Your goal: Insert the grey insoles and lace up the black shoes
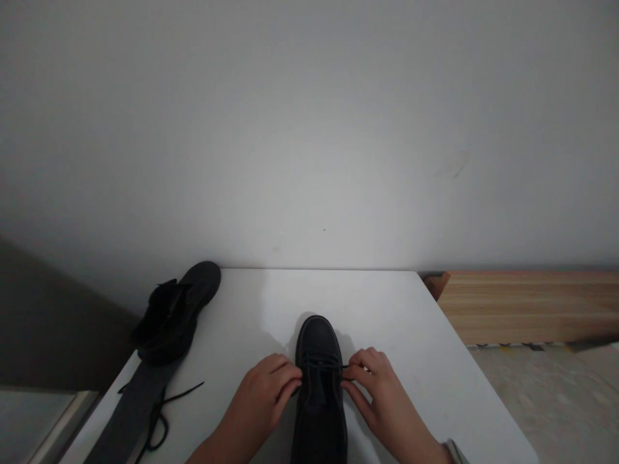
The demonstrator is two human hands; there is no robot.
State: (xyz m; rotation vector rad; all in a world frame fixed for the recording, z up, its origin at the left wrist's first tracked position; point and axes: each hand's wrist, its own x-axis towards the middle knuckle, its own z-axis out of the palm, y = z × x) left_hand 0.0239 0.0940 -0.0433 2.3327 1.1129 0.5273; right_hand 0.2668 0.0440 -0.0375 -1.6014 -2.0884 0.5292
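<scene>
A black lace-up shoe (316,399) lies between the two grips, toe pointing away from the person, with fingertips at both its sides level with the lacing. The left hand (268,390) has its grip pinched together at the shoe's left edge, a dark bit of lace showing just below the thumb. The right hand (377,386) has its grip closed on the shoelace (345,367), whose thin dark strands cross the short gap from the shoe's right edge.

Both forearms come in from the near side of the shoe and angle inward, backs of the hands up, fingers curled; a grey cuff (454,451) shows at the right wrist.

The shoe has a rounded, smooth toe cap with a faint sheen, and its opening is dark inside. Beneath it is a flat white surface (387,309). Well to the left of the shoe are another black shoe (167,322), a flat dark-grey strip (128,412) and a loop of black cord (159,432). Beyond the shoe rises a plain pale wall (314,161); far to its right is a wood-grained board (522,303).
</scene>
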